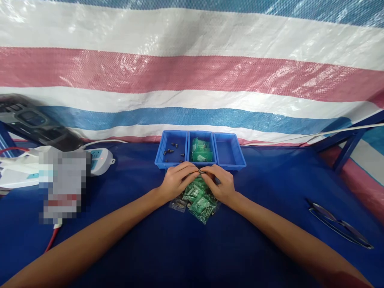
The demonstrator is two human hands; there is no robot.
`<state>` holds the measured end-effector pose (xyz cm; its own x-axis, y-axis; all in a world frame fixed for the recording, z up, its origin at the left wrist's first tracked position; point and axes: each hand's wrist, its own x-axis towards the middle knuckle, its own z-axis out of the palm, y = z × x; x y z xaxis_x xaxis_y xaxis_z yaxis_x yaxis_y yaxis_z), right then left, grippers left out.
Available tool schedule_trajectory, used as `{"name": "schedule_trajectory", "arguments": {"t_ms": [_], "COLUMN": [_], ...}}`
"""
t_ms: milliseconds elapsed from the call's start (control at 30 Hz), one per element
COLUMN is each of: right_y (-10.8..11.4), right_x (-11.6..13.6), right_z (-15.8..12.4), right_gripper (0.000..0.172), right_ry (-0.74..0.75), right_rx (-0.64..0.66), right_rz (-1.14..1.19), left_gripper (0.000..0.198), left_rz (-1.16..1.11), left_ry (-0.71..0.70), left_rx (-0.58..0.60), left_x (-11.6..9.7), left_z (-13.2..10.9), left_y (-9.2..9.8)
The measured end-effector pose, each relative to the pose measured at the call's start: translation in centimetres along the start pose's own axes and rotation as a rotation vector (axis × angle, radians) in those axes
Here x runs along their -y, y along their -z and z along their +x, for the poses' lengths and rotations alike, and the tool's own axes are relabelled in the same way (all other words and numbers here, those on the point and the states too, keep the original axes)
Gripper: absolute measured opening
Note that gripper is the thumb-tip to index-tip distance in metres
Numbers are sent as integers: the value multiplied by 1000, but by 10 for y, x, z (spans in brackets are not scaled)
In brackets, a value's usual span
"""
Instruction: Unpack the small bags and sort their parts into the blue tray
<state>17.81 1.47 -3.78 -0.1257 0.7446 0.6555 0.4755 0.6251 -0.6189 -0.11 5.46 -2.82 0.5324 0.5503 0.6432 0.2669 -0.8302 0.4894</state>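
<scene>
My left hand (176, 181) and my right hand (221, 183) meet just in front of the blue bins, fingers pinched together. Between their fingertips is a small dark metal part (201, 171), too small to tell its exact kind. Beneath the hands lies a pile of green-tinted plastic packets (201, 202) with small pale pieces inside. A clear packet (178, 205) with dark contents sits at the pile's left edge. Several small dark screw-like parts (170, 151) lie loose in the left bin (159, 154). Green packets (201, 151) fill part of the middle bin (189, 149).
A third blue bin (229, 150) adjoins on the right. Eyeglasses (339, 224) rest on the blue tabletop (270, 192) at right. Power strips (101, 161), cables and a black device (33, 118) occupy the left. A striped tarp (192, 72) hangs behind.
</scene>
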Motion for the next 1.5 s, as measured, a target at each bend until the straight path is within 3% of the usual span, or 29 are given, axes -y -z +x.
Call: {"name": "schedule_trajectory", "arguments": {"t_ms": [133,600,900,1500], "right_y": [2,1,3,-2], "right_x": [3,1,3,-3], "right_z": [0,0,1,-2], "right_gripper": [12,10,21,19], "right_ry": [-26,7,-12,0], "right_rx": [-54,-59,-42,-57], "right_rz": [28,17,-2,-15], "left_gripper": [12,11,11,12], "left_rz": [-20,-23,-11,-21], "left_ry": [33,27,23,19], "left_rx": [2,-42,-56,-54], "left_x": [-1,-3,-2,-3], "left_z": [0,1,0,0], "left_y": [2,1,1,2]}}
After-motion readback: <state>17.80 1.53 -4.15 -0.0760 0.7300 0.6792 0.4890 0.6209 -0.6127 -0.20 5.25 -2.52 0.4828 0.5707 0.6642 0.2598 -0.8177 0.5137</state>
